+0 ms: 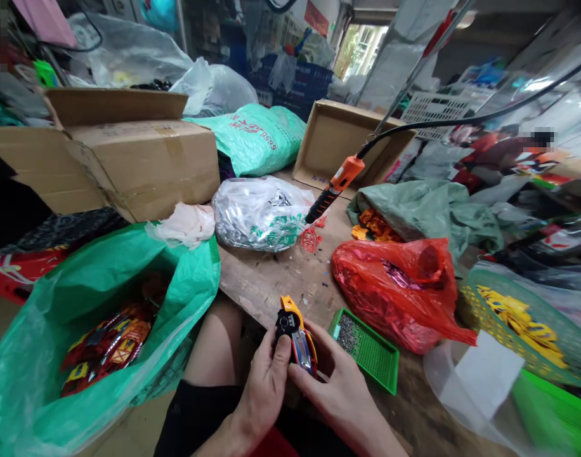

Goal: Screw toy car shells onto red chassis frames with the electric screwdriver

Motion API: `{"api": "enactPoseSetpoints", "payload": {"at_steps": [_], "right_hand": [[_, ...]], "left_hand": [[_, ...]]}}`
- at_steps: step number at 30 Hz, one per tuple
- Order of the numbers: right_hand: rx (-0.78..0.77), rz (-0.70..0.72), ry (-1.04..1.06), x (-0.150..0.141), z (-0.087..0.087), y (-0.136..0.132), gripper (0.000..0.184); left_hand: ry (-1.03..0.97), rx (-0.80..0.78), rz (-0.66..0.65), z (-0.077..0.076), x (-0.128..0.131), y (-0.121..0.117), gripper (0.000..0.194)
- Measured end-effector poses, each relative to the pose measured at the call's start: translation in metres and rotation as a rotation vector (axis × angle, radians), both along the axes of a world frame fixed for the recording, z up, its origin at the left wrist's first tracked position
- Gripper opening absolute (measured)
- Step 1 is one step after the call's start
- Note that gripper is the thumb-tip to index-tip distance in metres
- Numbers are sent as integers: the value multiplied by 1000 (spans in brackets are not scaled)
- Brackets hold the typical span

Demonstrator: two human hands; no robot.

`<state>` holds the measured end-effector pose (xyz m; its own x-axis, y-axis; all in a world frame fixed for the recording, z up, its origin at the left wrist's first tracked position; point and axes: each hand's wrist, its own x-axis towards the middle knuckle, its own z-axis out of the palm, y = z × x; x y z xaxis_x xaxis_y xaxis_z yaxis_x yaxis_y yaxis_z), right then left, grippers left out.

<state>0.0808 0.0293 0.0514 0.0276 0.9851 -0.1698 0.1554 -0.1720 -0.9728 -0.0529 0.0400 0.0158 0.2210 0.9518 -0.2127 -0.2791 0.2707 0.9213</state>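
At the near edge of the wooden desk (266, 279), the left hand (262, 387) and right hand (333, 397) come together around a small orange, black and red plastic toy (295, 346), clamping it between them. The left thumb (283, 349) presses on its black part while the right fingers (321, 343) cup its side, a firm two-handed hold that keeps the piece from shifting. Just right of the hands sits a green mesh tray (383, 362) holding small screws (347, 333). To the left, a green bag (28, 381) holds more toys (110, 343). Mid-desk lie a red plastic bag (390, 292) and a clear bag of parts (259, 216). Toward the far edge, an orange-handled corded screwdriver (335, 184) hangs before a shallow cardboard tray (347, 139).
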Motion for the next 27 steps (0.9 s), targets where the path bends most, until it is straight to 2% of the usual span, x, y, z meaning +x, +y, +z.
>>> {"api": "enactPoseSetpoints", "payload": {"at_steps": [3, 7, 11, 14, 20, 23, 27], "right_hand": [[17, 5, 61, -1, 3, 4, 64], [53, 48, -24, -8, 1, 1, 63], [49, 25, -39, -10, -4, -3, 62], [-28, 49, -14, -2, -3, 2, 65], [-87, 88, 29, 25, 17, 22, 50], [-73, 64, 59, 32, 21, 24, 62], [-24, -40, 59, 38, 13, 26, 72]], "left_hand": [[130, 66, 35, -4, -1, -1, 49], [285, 172, 91, -7, -5, -2, 45], [323, 229, 72, -4, -11, 0, 41], [327, 237, 56, -3, -12, 1, 41], [220, 142, 153, -4, -13, 7, 57], [174, 66, 173, -4, -19, 11, 64], [54, -65, 172, -3, -26, 7, 61]]}}
